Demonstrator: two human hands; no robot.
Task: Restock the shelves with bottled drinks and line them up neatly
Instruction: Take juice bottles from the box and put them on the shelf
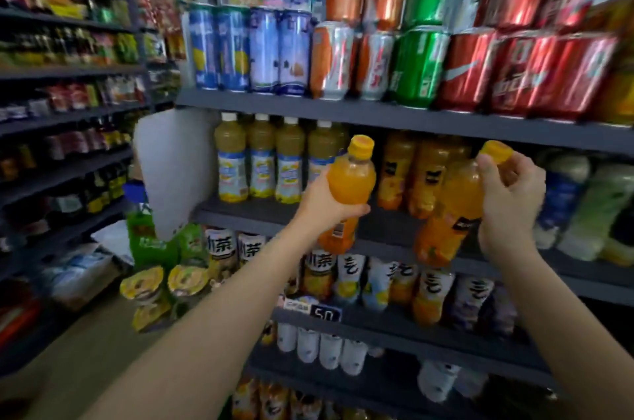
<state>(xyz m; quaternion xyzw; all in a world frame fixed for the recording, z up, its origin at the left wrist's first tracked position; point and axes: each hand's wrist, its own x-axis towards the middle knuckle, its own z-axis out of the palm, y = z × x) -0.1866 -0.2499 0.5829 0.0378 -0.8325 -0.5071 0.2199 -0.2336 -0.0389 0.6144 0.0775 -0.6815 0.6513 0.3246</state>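
My left hand [324, 201] grips an orange juice bottle [350, 179] with a yellow cap around its middle, held upright in front of the second shelf [260, 212]. My right hand [507, 200] holds a second orange juice bottle [453, 210] by its neck and cap, tilted to the right. Behind them on that shelf stand more orange juice bottles [408, 172], and to the left a row of pale yellow juice bottles [260, 162] with white caps. There is a bare strip of shelf in front of the orange bottles.
Stacked cans [422, 66] in blue, orange, green and red fill the shelf above. Tea and juice bottles [377, 282] line the shelf below, with a price tag [324, 313] on its edge. White bottles [329, 347] sit lower. Snack shelves [61, 93] run along the left aisle.
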